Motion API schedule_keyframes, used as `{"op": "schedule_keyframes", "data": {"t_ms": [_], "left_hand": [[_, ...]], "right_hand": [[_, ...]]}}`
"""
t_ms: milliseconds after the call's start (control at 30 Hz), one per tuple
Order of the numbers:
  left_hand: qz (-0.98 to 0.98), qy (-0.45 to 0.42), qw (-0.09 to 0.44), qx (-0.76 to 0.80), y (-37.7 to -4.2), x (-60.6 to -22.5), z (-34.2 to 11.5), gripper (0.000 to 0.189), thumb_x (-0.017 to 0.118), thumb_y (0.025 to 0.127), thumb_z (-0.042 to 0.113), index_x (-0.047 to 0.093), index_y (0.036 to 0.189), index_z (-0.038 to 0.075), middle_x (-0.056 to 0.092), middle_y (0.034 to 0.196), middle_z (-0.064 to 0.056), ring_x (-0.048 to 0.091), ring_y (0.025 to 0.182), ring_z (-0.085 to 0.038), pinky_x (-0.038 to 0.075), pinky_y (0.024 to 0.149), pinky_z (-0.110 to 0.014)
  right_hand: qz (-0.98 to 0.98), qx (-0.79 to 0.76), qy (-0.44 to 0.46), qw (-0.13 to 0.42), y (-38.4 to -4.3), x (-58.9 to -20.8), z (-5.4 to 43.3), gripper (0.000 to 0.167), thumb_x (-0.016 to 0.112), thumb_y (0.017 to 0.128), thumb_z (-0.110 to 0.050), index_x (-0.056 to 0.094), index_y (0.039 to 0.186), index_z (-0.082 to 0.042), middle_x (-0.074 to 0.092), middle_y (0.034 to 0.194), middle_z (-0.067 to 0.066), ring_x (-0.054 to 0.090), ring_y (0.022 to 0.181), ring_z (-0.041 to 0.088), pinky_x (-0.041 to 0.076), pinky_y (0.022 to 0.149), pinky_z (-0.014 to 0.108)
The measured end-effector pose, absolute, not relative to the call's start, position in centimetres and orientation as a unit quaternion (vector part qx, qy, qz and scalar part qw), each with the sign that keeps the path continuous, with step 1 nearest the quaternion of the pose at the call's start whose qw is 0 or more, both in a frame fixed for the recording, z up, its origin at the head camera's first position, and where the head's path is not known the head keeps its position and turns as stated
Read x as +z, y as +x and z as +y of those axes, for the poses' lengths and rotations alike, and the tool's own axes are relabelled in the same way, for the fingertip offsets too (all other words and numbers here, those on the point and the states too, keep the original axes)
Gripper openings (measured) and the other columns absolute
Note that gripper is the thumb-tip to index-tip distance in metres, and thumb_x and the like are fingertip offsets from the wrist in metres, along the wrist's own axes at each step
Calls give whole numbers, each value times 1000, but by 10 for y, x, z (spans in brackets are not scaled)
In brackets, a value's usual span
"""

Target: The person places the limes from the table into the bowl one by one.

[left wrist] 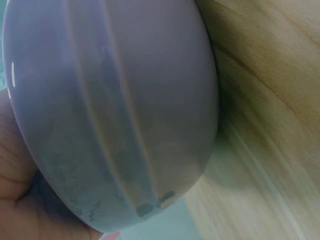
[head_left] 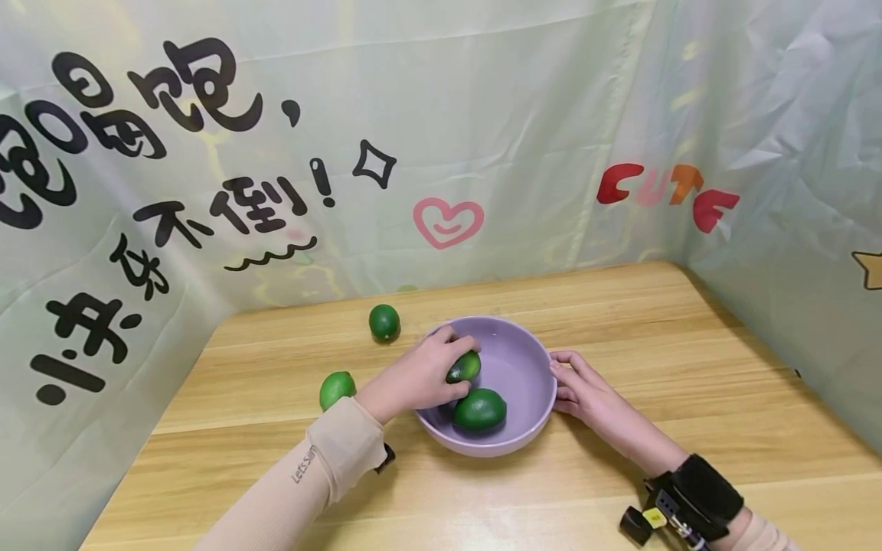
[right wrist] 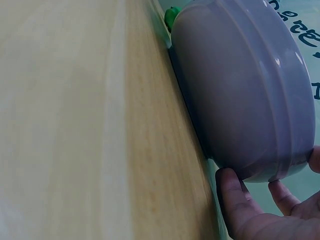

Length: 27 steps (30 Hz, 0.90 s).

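A purple bowl [head_left: 524, 375] stands on the wooden table, with a dark green lime [head_left: 480, 410] lying in its near part. My left hand [head_left: 423, 375] reaches over the bowl's left rim and grips a second lime [head_left: 465, 367] just behind the first. Only the bowl's outer wall [left wrist: 145, 90] and part of the hand show in the left wrist view; the limes inside are hidden there. At the right side, my right hand [head_left: 586, 390] holds the bowl, its thumb by the rim and its fingers [right wrist: 232, 192] against the lower wall.
Left of the bowl, a lighter green lime [head_left: 337, 390] lies beside my left sleeve, partly covered by it. Another lime [head_left: 384, 323] sits farther back on the table [head_left: 276, 360]. Printed cloth walls [head_left: 537, 153] enclose the table's back and sides.
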State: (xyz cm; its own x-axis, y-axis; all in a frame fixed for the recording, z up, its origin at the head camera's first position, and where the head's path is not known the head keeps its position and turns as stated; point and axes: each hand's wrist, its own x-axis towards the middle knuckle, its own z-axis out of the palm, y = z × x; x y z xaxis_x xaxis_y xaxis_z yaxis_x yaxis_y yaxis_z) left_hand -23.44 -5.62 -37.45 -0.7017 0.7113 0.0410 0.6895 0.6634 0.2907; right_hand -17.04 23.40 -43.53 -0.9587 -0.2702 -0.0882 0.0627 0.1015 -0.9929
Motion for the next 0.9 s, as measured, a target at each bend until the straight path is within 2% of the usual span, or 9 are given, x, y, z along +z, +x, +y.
{"op": "schedule_keyframes", "data": {"t_ms": [300,633,900], "left_hand": [[913,383,60,127,-236,-374,-55,49,78,99,23,61,145,14,58,134,-17,61,114,-28,55,105,-49],[911,391,61,112,-237,-374,-54,52,81,98,23,62,145,14,59,132,-16,62,113,-27,55,105,-48],[913,390,62,107,-234,-373,-53,51,80,98,22,62,145,14,59,130,-15,62,109,-25,56,101,-46]], "right_hand": [[732,-667,-70,122,-171,-437,234,53,38,118,-37,32,151,3,41,156,33,67,116,14,55,100,21],[733,-666,-70,122,-170,-436,234,53,38,118,-38,32,151,3,41,156,33,67,116,14,55,100,20],[736,-662,-69,123,-171,-436,235,54,38,118,-39,32,152,3,42,157,33,66,118,15,55,101,20]]}}
